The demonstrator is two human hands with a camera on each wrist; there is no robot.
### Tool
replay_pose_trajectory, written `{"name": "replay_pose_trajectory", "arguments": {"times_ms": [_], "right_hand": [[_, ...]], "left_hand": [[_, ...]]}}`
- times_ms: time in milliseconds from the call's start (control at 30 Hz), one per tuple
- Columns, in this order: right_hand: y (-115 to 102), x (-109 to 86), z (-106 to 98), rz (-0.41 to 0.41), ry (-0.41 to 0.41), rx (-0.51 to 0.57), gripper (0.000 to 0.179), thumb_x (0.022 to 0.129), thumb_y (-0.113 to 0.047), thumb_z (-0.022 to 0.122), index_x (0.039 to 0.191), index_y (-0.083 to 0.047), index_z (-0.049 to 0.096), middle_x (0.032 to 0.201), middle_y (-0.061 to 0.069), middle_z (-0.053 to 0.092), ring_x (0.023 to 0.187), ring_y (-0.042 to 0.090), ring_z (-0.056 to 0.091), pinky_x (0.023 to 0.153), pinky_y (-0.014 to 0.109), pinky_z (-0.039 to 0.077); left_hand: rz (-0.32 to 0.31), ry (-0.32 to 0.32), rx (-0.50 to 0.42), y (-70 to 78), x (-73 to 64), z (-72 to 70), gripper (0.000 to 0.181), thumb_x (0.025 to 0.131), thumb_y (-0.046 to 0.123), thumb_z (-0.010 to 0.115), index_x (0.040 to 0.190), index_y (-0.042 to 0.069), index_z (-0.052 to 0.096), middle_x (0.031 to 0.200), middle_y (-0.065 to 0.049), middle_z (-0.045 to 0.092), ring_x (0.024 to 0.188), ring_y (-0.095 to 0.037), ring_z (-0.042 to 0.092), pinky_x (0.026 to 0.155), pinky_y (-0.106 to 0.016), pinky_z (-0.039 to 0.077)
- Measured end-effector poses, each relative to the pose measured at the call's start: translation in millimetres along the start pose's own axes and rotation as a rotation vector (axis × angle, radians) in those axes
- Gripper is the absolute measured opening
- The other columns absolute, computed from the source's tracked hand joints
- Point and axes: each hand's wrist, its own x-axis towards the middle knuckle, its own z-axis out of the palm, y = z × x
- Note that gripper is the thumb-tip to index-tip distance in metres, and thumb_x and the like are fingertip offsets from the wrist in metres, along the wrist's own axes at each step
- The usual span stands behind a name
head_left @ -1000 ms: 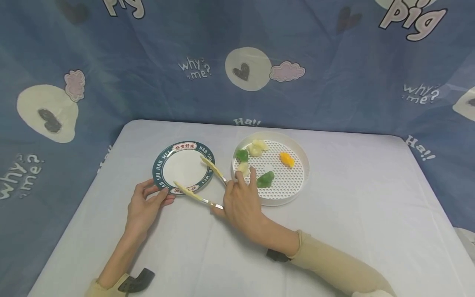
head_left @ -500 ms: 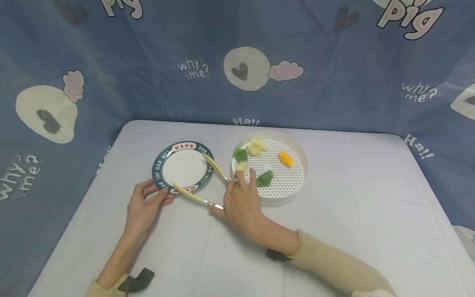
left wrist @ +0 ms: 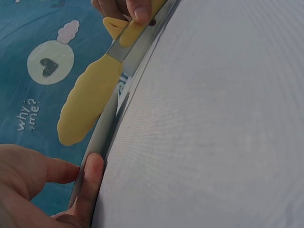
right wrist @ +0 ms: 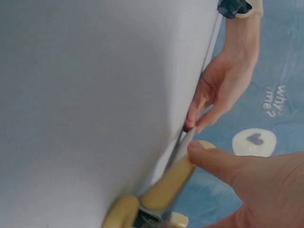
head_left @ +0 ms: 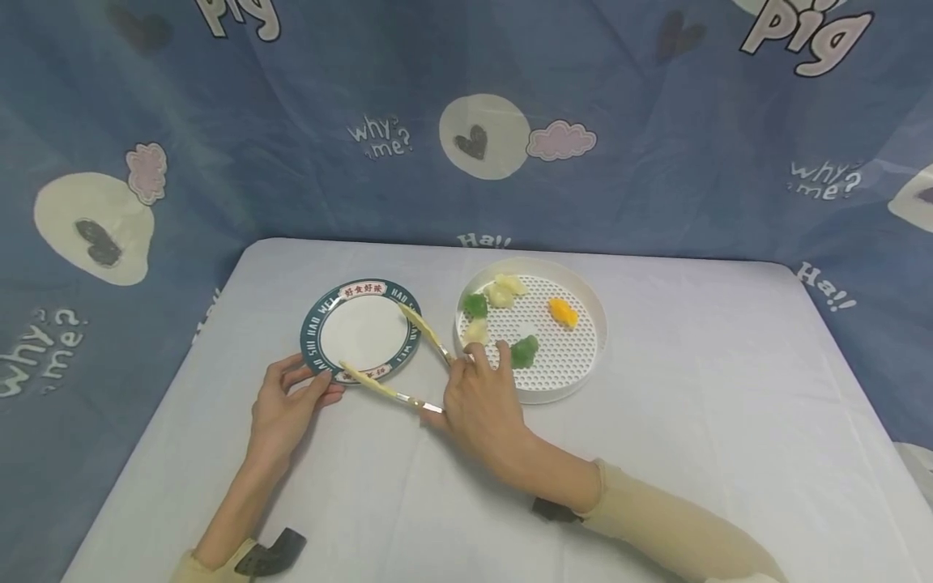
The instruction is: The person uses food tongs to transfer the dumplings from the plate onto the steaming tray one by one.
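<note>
In the head view, my left hand [head_left: 280, 417] pinches the near-left rim of a round white plate [head_left: 360, 332] with a green patterned border, thumb at the top. My right hand [head_left: 487, 409] holds a pair of food tongs [head_left: 372, 384] with yellow scalloped tips and metal arms. The tong arms are spread apart, and both tips reach over the plate's right and near parts. From the left wrist view, one broad yellow tip stands just above the plate's edge [left wrist: 104, 126]. The right wrist view shows my right thumb [right wrist: 202, 154] on the yellow grip. No food is between the tips.
A round white perforated tray [head_left: 602, 336] stands right of the plate, partly behind my right fingers. Inside lie green pieces [head_left: 523, 351], pale yellow pieces [head_left: 503, 291] and one orange piece [head_left: 563, 312]. A white cloth [head_left: 692, 389] covers the table; a blue printed curtain [head_left: 656, 202] hangs behind.
My right hand has shifted slightly to the right with the tongs, whose arms stay spread over the plate. My left hand and the food in the tray look the same.
</note>
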Motion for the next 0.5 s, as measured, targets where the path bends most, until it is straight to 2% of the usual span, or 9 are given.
{"name": "replay_pose_trajectory", "arguments": {"times_ms": [133,233,333,400,500], "right_hand": [[16.2,-11.3,-9.3,-0.004,0.083,0.128,0.068,0.1,-0.068,0.063,0.127,-0.006,0.071,0.108,0.006,0.082,0.115,0.027,0.068,0.108,0.055,0.05],[36.3,-20.7,-12.3,-0.005,0.177,0.267,0.047,0.109,-0.05,0.059,0.134,-0.012,0.066,0.121,0.007,0.079,0.117,0.03,0.07,0.104,0.055,0.053],[61.2,-30.0,-11.2,0.022,0.252,0.388,0.035,0.112,-0.038,0.053,0.135,-0.014,0.064,0.132,0.009,0.072,0.123,0.034,0.068,0.102,0.058,0.055],[79.0,-36.6,-9.6,0.062,0.283,0.436,0.031,0.112,-0.035,0.052,0.13,-0.015,0.067,0.132,0.01,0.072,0.125,0.037,0.067,0.102,0.059,0.054],[104.0,-48.8,-4.7,0.132,0.297,0.446,0.027,0.112,-0.033,0.054,0.114,-0.014,0.073,0.12,0.011,0.076,0.119,0.037,0.068,0.1,0.059,0.053]], "left_hand": [[0.009,0.004,0.002,2.2,0.6,0.9,0.076,0.111,0.027,0.062,0.17,0.005,0.02,0.154,-0.024,0.056,0.079,0.014,0.072,0.086,0.002,0.057],[0.009,0.008,-0.007,4.3,1.6,1.6,0.075,0.111,0.025,0.062,0.17,0.004,0.02,0.155,-0.025,0.055,0.077,0.015,0.071,0.084,0.0,0.059],[0.018,0.034,0.02,6.9,0.7,1.2,0.073,0.111,0.023,0.06,0.169,0.005,0.02,0.158,-0.025,0.053,0.077,0.011,0.073,0.082,-0.003,0.061],[0.05,0.081,0.086,9.9,-2.2,-0.3,0.071,0.111,0.022,0.06,0.168,0.005,0.023,0.158,-0.026,0.052,0.08,-0.002,0.079,0.084,-0.012,0.066],[0.109,0.202,0.232,17.7,-11.7,-6.2,0.068,0.109,0.024,0.063,0.166,0.004,0.031,0.157,-0.027,0.05,0.096,-0.026,0.082,0.089,-0.033,0.068]]}}
